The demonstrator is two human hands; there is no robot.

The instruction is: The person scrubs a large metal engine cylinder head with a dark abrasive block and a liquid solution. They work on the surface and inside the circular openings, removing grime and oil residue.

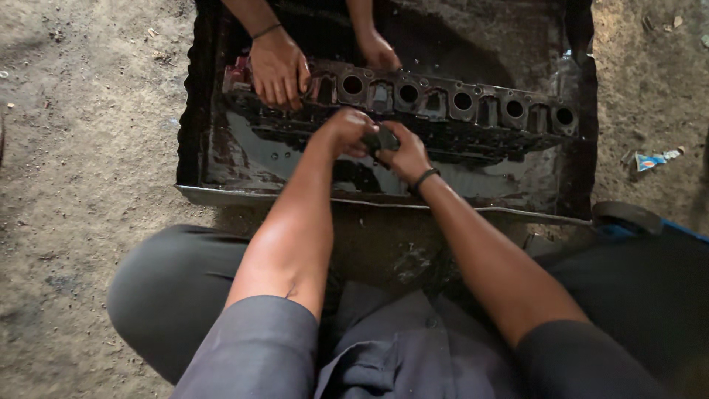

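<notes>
Squatting over a shallow, oil-blackened sheet-metal tray (221, 193) set on bare dirt ground (88, 170). Pinching a small dark greasy part (381, 138) between both hands: left hand (346, 131) curling closed around its left side, right hand (405, 154), black band at the wrist, clamping fingers on its right side. Holding that part just above the near edge of a long, grimy cast-metal cylinder head (473, 111) showing 6 round ports, lying lengthwise in the tray's oily liquid. Facing another person's 2 hands (279, 68) resting on the head's far left end.
</notes>
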